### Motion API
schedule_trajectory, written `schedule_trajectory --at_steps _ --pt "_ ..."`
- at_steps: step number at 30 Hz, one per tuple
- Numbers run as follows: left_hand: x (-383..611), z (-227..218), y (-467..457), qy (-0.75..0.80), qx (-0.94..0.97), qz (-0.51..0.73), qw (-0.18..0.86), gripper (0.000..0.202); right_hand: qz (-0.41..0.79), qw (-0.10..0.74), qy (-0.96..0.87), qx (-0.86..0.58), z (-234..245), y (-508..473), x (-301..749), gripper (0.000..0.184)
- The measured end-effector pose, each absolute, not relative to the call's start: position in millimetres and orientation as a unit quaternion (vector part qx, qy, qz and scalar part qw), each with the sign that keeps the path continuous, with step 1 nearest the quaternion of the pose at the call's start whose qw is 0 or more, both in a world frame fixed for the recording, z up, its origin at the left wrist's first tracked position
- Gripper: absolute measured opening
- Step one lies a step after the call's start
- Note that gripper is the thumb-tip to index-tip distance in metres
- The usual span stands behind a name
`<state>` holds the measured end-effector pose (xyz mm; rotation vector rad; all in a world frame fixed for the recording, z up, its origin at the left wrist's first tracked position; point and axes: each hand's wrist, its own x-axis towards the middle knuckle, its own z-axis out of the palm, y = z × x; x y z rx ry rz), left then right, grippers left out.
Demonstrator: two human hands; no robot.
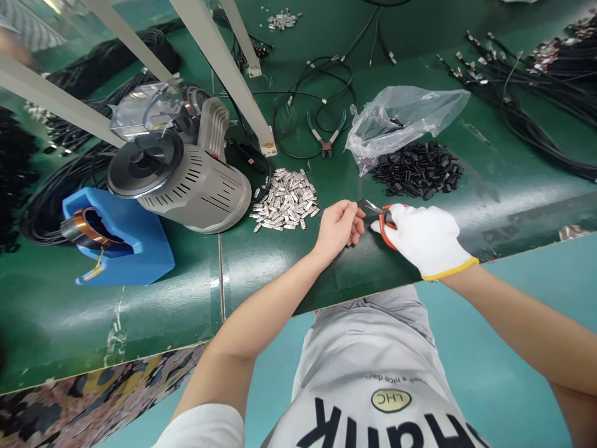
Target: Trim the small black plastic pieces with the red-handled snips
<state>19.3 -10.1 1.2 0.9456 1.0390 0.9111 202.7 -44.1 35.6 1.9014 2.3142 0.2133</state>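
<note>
My bare left hand (339, 229) is closed at the table's front, with a small dark piece (361, 203) at its thumb and fingertips. The kind of that piece is too small to make out. In a white glove with a yellow cuff, my right hand (426, 239) grips pliers (388, 231) with orange-red handles. Their metal jaws point left and meet the dark piece at my left fingertips. Beyond my left hand lies a heap of small silver metal connectors (289, 198). A pile of small black plastic pieces (420, 171) lies beyond the glove.
A clear plastic bag (401, 118) touches the black pile. Green-handled cutters (326, 140) lie near a looped black cable (303, 74). Left stand a grey machine (196, 180), a blue tape dispenser (140, 249) and metal posts (224, 68). Cable bundles (527, 112) lie right.
</note>
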Motion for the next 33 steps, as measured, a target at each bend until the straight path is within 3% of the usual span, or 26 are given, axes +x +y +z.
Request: schedule_trajectory --at_steps 16,24,33 --pt "15.5 0.9 -7.6 0.443 0.421 0.388 0.69 0.032 0.04 0.127 0.776 0.617 37.5 -39.3 209.5 0.06" --pt "13.4 5.1 -6.1 0.442 0.406 0.381 0.703 0.031 -0.086 0.136 0.739 0.655 40.3 -30.8 211.7 0.063" --pt "8.3 9.1 -2.0 0.423 0.413 0.338 0.733 0.029 0.08 0.113 0.799 0.584 51.8 -36.7 217.5 0.07"
